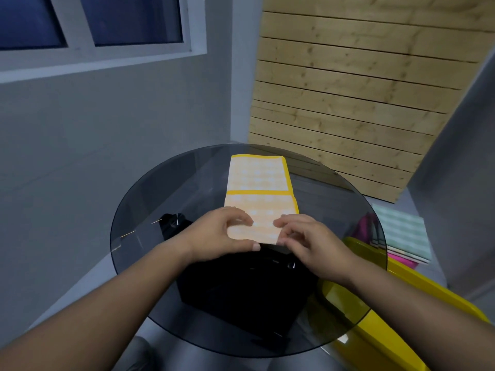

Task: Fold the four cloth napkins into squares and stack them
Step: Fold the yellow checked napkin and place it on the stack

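A yellow-edged checked cloth napkin [261, 207] lies lengthwise on the round smoked-glass table [150, 199], folded into a long strip with a yellow band across its middle. My left hand [222, 234] pinches its near left corner, thumb under the edge. My right hand [310, 242] grips the near right corner in the same way. Both hands hold the near end slightly off the glass. Off the table to the right lies a pile of other napkins [401, 234], green-checked on top with pink ones beneath.
A black table base [241, 287] shows through the glass. A yellow plastic bin [407, 311] stands low at the right, partly under the table rim. A wooden slat panel [348, 89] leans on the grey wall behind.
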